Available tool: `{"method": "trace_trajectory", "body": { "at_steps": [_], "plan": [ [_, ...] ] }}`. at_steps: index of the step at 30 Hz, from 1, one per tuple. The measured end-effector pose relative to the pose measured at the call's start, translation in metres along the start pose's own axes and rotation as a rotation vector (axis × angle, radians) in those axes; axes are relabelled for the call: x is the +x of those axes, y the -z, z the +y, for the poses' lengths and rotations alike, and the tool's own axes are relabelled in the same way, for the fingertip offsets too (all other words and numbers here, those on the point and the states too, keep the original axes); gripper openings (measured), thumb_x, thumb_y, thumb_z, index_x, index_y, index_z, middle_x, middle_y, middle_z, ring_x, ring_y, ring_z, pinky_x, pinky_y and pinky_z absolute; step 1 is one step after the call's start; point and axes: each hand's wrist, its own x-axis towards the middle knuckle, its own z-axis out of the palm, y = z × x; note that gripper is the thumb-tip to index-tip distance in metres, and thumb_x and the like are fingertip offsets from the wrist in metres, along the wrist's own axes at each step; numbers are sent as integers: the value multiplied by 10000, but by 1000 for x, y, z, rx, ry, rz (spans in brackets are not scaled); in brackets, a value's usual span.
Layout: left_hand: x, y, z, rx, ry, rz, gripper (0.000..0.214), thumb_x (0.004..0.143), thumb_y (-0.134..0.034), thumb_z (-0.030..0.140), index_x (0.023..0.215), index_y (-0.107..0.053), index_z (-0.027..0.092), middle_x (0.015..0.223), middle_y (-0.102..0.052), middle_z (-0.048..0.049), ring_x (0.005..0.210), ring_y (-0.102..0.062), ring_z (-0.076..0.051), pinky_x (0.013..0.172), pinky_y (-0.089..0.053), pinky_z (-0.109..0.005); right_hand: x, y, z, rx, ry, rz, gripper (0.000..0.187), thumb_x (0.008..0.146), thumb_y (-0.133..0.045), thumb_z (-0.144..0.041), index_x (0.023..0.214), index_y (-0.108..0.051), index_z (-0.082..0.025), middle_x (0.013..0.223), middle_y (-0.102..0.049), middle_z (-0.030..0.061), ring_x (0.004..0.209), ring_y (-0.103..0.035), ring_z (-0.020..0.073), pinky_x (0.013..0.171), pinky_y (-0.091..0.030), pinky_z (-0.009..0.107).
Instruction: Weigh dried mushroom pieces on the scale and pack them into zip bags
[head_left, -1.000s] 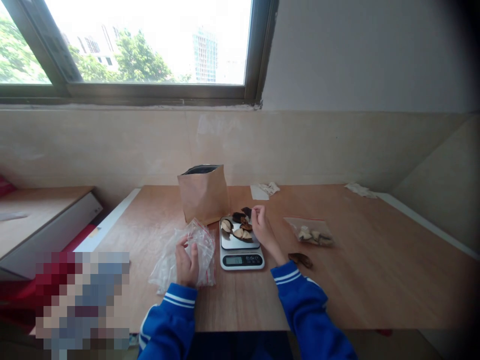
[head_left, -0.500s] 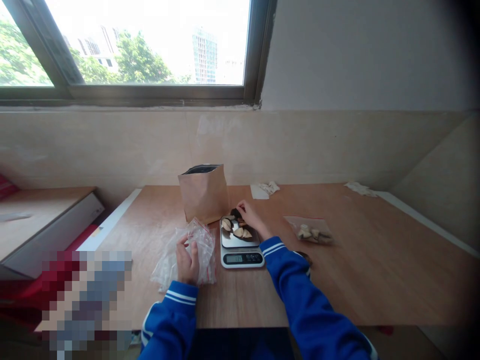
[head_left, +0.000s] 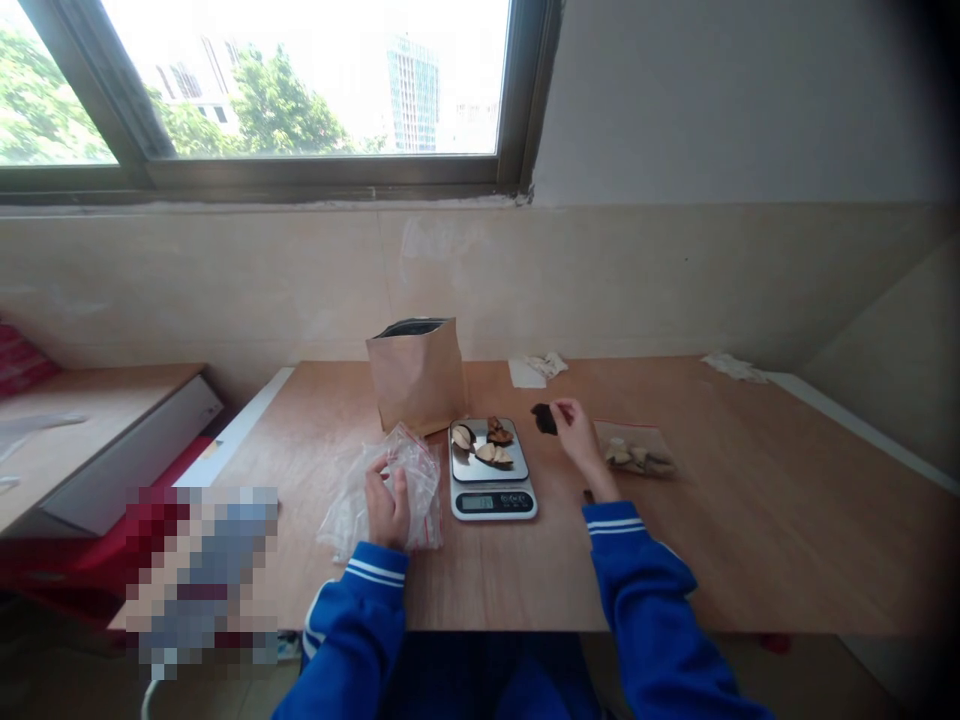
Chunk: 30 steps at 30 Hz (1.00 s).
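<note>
My right hand (head_left: 576, 432) pinches a dark, flat, rough-edged piece (head_left: 545, 419) above the table, right of the digital kitchen scale (head_left: 491, 505). On the metal plate of the scale lie several dried-looking pieces: a pale rounded one (head_left: 461, 438), a pale broken one with a dark edge (head_left: 494, 456), and a reddish-brown one (head_left: 499, 431). The display is lit, but its digits are too small to read. Left of the scale, my left hand (head_left: 388, 508) rests on a pile of clear zip bags (head_left: 343, 510), fingers loosely bent and thumb apart, gripping nothing visible.
An upright brown paper bag (head_left: 417, 375), open at the top, stands behind the clear bags. A zip bag of pale pieces (head_left: 637, 455) lies right of my right hand. A small dark piece (head_left: 588, 496) sits by my right wrist. Crumpled white paper (head_left: 547, 364) lies at the back edge.
My right hand has lifted the dark piece off the scale plate and moved right with it. The reddish-brown piece now shows fully. My left hand stays on the clear bags; the view has shifted slightly.
</note>
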Motion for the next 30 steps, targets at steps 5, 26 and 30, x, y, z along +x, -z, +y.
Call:
{"method": "trace_trajectory", "body": {
  "at_steps": [5,26,30],
  "plan": [
    [0,-2,-2,-34,-1,-19,347,902,-412,405,1134,-482,156,1128,-568,-146,1049,-556,-250,867,-465,-431,-45,31,20,-105,-35,-91,340,769,-536,-526,741,-560,-188,742,-623,74,702,-586,222,699,-491,412],
    [0,-3,-2,6,-44,-6,332,866,-467,387,1089,-496,144,1080,-581,-145,1014,-570,-265,829,-482,-446,-147,79,24,-796,63,177,323,827,-450,-304,1045,-644,-167,1125,-579,161,964,-497,318,842,-374,471],
    [0,-2,-1,-1,-32,-9,323,857,-485,380,1084,-499,151,1084,-583,-138,1022,-568,-260,830,-477,-431,-143,90,21,-730,36,144,286,818,-453,-328,896,-675,-164,944,-618,159,874,-544,299,795,-420,449]
  ]
}}
